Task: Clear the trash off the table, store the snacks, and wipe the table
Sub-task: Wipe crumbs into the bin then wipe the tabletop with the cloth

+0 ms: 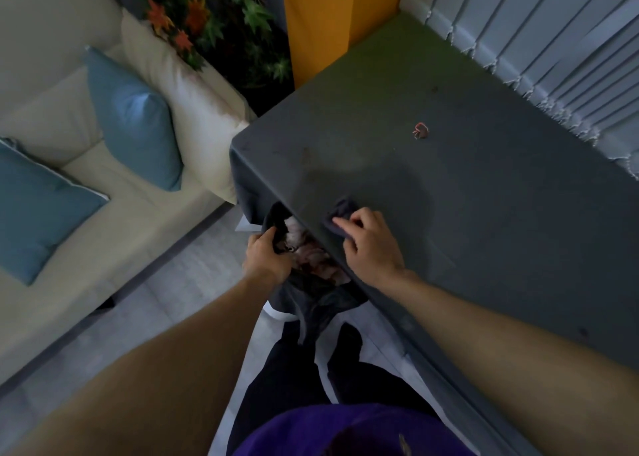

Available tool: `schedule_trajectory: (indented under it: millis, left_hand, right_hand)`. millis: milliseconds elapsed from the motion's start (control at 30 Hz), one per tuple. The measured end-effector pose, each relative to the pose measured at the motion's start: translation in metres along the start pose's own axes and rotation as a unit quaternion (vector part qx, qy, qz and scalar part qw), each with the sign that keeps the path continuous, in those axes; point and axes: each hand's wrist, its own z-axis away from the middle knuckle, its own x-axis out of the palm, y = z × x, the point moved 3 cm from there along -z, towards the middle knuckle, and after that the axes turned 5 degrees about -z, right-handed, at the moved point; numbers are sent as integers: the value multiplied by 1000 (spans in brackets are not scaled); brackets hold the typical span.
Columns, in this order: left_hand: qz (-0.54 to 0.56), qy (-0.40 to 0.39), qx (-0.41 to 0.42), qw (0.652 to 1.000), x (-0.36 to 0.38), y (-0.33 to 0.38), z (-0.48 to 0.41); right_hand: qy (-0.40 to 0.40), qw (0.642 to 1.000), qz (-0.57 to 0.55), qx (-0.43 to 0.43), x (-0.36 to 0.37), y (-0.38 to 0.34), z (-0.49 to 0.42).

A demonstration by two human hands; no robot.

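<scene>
Guessing this is the sweep-it-off-the-edge trick? On top, the right hand (pixel 371 244) has its fingers curled round a crumpled dark grey cloth (pixel 340 213), pressing it onto the dark grey cloth-covered surface (pixel 484 213) right at the near edge. Below that edge, the left hand (pixel 266 257) grips the rim of a black plastic bin bag (pixel 311 286). (OP)

Yep, that's how I read it. The bag's held tight against the edge, mouth pulled open just under the cloth, so anything pushed off drops in instead of landing on the floor. There's a heap of crumpled pale wrappers (pixel 311 258) inside it, so the trash part looks mostly done. (reply)

Mostly? (OP)

One small pink scrap (pixel 421 130) sits out on the surface, well apart from the cloth, over toward the pale vertical blinds (pixel 553 58). I'd say it wants dragging back to the edge with the cloth so it goes the same way. No snacks in view, so can't tell where those are. Only worry: the covering hangs loose at the corner, so a hard wipe might bunch it up. (reply)
</scene>
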Motion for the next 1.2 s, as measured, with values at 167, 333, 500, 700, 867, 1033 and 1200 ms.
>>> schedule_trajectory:
  millis: [167, 333, 500, 700, 867, 1033, 1200]
  left_hand:
    - [4, 9, -17, 1000, 9, 5, 11]
    - [2, 14, -19, 1000, 14, 10, 19]
    - [-14, 33, -16, 999, 19, 16, 26]
    - [-27, 36, -18, 999, 21, 21, 25]
    - [-28, 28, -26, 999, 21, 25, 16]
    - [-18, 20, -30, 999, 21, 32, 5]
    - [-34, 22, -21, 999, 17, 37, -10]
  right_hand:
    - [-107, 986, -61, -110, 3, -11, 17]
    - [47, 996, -7, 75, -21, 15, 16]
    - [-54, 998, -20, 2, -15, 13, 26]
    - [95, 993, -25, 65, -38, 48, 23]
    - [105, 987, -9, 120, -48, 73, 19]
    - [87, 996, -21, 1, -49, 79, 16]
    - [203, 950, -23, 236, -75, 113, -13]
